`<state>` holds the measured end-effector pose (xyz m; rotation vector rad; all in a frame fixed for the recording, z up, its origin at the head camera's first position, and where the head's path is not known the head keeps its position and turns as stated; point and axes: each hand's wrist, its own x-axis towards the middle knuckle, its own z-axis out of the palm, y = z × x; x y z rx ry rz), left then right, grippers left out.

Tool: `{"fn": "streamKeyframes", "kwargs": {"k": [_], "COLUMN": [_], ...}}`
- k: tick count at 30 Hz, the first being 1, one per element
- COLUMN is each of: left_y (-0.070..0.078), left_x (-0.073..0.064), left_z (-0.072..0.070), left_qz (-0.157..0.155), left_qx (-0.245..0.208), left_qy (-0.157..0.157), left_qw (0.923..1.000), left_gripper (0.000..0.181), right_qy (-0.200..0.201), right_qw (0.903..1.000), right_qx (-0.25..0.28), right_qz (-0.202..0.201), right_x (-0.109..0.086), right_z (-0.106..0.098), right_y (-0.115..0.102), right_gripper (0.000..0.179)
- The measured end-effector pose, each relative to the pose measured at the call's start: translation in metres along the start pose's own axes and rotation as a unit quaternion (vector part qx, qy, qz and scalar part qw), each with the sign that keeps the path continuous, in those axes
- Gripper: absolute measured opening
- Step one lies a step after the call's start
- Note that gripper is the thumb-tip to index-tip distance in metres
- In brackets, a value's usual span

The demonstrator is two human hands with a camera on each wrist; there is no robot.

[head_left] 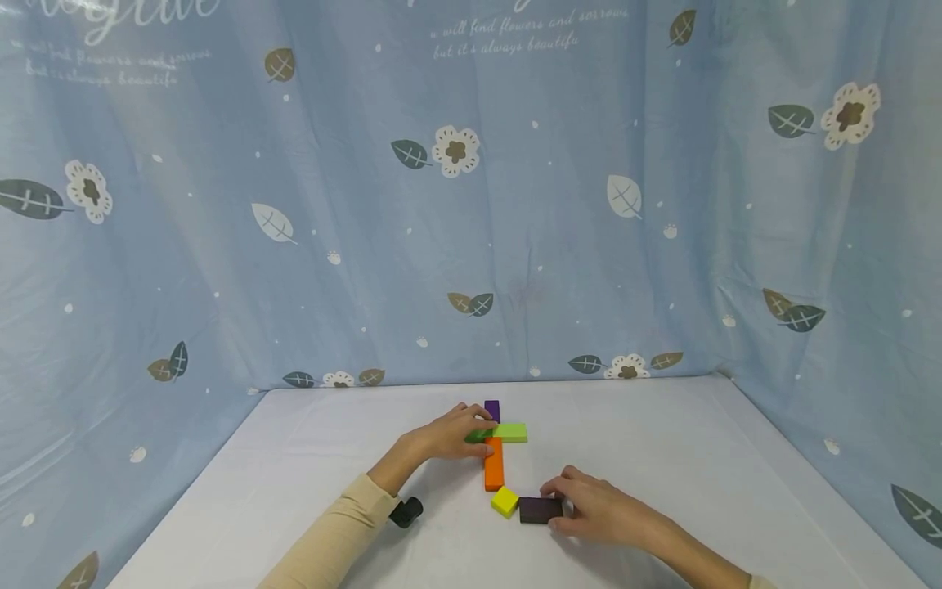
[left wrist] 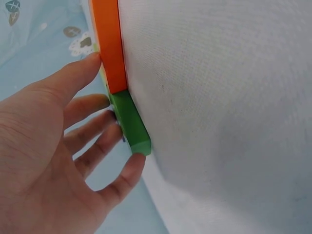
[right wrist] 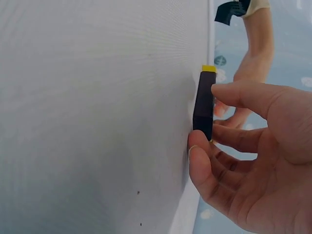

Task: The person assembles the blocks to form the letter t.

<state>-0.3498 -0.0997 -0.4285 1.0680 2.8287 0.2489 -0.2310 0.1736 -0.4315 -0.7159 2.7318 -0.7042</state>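
My left hand (head_left: 452, 432) rests over a green block (left wrist: 130, 123). Its thumb touches an orange block (head_left: 494, 465), and its little finger meets the green block's end in the left wrist view. My right hand (head_left: 599, 507) pinches a dark, nearly black block (head_left: 540, 510) near its right end, thumb on the near side and fingers on the far side. A yellow block (head_left: 504, 501) sits between the orange and dark blocks. Beyond the orange block, a light green block (head_left: 511, 433) lies crosswise beside the green one. The purple block (head_left: 492, 411) stands farthest away, partly covered by left fingers.
A small black object (head_left: 406, 512) is on the white tabletop (head_left: 316, 458) beside the left forearm, partly covered by the sleeve. Blue patterned curtains (head_left: 515, 245) hang behind the table and along both sides.
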Motion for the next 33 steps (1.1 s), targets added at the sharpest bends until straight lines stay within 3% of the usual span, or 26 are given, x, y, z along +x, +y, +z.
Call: {"fn": "streamKeyframes", "kwargs": {"k": [12, 24, 33], "left_y": [0.006, 0.005, 0.012], "left_x": [-0.004, -0.009, -0.022], "left_z": [-0.004, 0.0, -0.007], "left_qz": [0.004, 0.021, 0.019], "left_qx": [0.009, 0.038, 0.034], "left_qy": [0.009, 0.048, 0.081], "left_qw": [0.9999, 0.9979, 0.9959], "left_gripper": [0.051, 0.047, 0.046], "right_qy": [-0.007, -0.013, 0.002], "right_qw": [0.9994, 0.9992, 0.9993], "right_qx": [0.032, 0.037, 0.037], "right_qz": [-0.014, -0.011, -0.002], "right_x": [-0.003, -0.003, -0.002], "right_z": [0.0, -0.002, -0.004], "right_y": [0.001, 0.002, 0.006], "right_gripper": [0.042, 0.045, 0.049]}}
